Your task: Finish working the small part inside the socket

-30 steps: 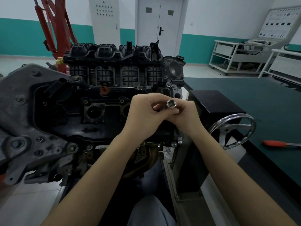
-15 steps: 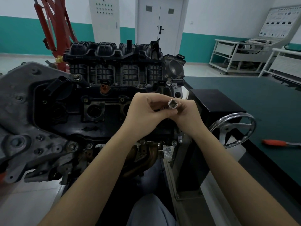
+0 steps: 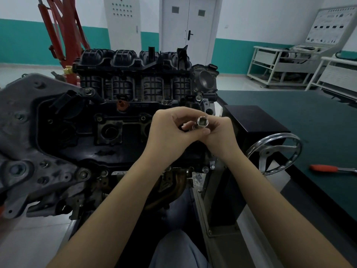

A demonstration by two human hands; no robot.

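Green-topped workbench (image 3: 318,120) beside engine (image 3: 116,113); teal-banded walls, white doors (image 3: 188,26).

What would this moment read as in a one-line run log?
left hand: grips socket | right hand: grips socket | place: before engine | ratchet: lying on bench

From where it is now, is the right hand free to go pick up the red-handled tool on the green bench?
Probably not yet: the right hand and left hand both grip the socket. The red-handled tool lies unobstructed beyond the handwheel.
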